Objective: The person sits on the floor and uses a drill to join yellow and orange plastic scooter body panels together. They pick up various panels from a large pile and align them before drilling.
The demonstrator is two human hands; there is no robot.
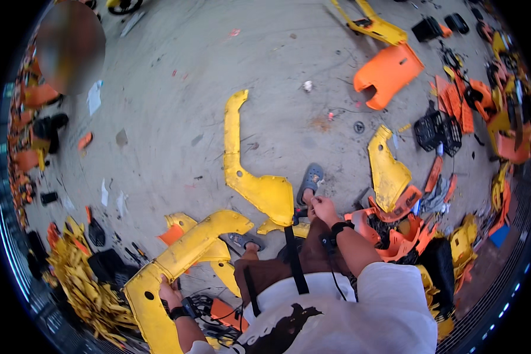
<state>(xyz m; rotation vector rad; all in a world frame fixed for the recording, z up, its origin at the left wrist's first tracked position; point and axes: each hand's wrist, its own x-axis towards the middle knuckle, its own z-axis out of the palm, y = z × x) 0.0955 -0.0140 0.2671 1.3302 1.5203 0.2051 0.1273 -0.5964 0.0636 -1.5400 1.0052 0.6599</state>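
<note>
My left hand (170, 293) is closed on the edge of a long, bent yellow plastic panel (186, 251) at the lower left. This panel has a dark round hole near its bend and lies partly over other yellow pieces. My right hand (323, 207) is above my right knee with its fingers pinched together. Whatever it may hold is too small to make out. Just left of it lies another bent yellow panel (270, 193), its narrow arm reaching away from me. A small dark and red object (300, 214) shows between that panel and my right hand, partly hidden.
Broken orange plastic parts (404, 239) and a yellow panel (389, 168) lie to my right. Farther off are an orange panel (389, 75) and black baskets (436, 133). Yellow scraps (88, 289) are heaped at left. A blurred round patch (71, 47) covers the upper left.
</note>
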